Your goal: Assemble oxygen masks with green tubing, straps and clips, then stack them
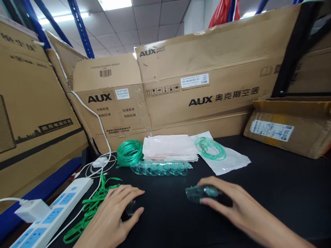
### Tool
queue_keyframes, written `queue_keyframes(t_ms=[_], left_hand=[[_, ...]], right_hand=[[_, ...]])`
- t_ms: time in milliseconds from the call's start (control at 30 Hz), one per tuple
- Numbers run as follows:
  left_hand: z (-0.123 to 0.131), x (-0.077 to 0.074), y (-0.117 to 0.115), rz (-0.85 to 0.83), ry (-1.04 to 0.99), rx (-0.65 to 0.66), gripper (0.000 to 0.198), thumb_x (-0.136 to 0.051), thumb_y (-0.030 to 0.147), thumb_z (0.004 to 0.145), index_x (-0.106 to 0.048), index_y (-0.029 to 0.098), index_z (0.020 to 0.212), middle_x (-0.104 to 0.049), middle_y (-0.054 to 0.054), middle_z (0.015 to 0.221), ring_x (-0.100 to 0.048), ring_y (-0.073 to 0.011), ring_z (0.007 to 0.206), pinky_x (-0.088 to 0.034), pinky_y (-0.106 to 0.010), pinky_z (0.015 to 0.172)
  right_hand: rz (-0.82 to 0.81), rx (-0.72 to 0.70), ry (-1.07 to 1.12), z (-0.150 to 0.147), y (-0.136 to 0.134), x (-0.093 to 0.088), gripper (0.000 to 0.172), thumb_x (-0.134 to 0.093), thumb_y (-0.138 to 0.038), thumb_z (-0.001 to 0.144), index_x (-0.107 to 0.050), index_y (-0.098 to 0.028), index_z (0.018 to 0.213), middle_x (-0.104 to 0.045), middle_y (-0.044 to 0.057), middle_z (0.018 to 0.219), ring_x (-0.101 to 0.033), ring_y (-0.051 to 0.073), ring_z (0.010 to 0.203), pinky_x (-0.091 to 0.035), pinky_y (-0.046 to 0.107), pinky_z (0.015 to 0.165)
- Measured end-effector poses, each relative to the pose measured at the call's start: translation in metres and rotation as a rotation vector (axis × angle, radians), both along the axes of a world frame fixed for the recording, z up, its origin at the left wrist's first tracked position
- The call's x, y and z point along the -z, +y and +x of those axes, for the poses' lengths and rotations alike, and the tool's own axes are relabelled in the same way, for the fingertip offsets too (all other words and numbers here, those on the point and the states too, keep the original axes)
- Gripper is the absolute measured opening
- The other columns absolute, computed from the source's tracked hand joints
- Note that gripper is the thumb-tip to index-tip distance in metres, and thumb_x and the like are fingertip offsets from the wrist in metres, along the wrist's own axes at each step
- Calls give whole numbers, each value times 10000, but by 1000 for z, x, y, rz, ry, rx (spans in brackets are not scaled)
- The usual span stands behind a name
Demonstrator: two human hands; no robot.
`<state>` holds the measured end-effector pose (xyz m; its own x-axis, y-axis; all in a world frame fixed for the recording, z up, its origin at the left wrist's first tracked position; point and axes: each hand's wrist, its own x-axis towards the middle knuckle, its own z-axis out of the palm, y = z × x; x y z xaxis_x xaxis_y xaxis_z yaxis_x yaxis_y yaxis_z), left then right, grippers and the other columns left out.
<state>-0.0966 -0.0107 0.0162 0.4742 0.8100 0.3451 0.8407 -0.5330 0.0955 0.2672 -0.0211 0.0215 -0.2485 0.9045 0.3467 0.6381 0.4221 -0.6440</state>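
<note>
My right hand (222, 196) grips a clear green-tinted plastic mask (194, 194) between thumb and fingers, over the right-middle of the black table. On the left, my left hand (121, 210) rests with its fingers and thumb apart. A small clear, dark-looking plastic piece (130, 208) shows in the gap by its thumb, partly hidden; I cannot tell whether the hand touches it. Green elastic straps (89, 210) lie tangled beside and partly under the left hand. Beyond the hands is a row of nested clear green masks (161, 168).
Coiled green tubing (129, 153), a stack of white bags (169, 146) and a bag with a looped tube (210, 148) lie at the back. A power strip (55, 213) with cables runs along the left. Cardboard boxes (207, 75) wall the table; an opened carton (289, 127) sits right.
</note>
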Motion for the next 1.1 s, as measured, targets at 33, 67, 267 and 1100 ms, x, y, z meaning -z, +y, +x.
queue_keyframes(t_ms=[33,67,267,1100], left_hand=[[11,-6,2,-10,-17,-1,281,-566,410,1010,-592,380,1289,-668,7,1307,-597,-261,1237,-462,-514,1059],[24,-12,5,-19,-36,10,257,-547,390,1023,-595,373,1276,-661,8,1309,-596,-255,1232,-458,-515,1061],[104,-46,52,13,-175,220,276,-523,283,1052,-582,241,1319,-626,-54,1330,-573,-229,1244,-448,-415,1088],[121,-32,102,-22,-147,309,217,-580,277,1028,-669,226,1220,-713,-31,1213,-612,-237,1165,-466,-391,1031]], right_hand=[[14,36,14,7,9,-5,296,-658,-532,920,-680,-335,1139,-754,17,1151,-711,270,1049,-541,360,942],[30,65,21,13,19,-11,312,-667,-545,906,-674,-329,1131,-752,21,1150,-703,282,1057,-525,386,957],[81,26,18,23,72,-32,307,-665,-519,883,-659,-249,1030,-747,67,1094,-681,289,1058,-526,397,919],[211,-90,-276,4,81,-6,383,-541,-364,1000,-655,-238,1342,-644,138,1293,-636,289,1165,-488,447,1039]])
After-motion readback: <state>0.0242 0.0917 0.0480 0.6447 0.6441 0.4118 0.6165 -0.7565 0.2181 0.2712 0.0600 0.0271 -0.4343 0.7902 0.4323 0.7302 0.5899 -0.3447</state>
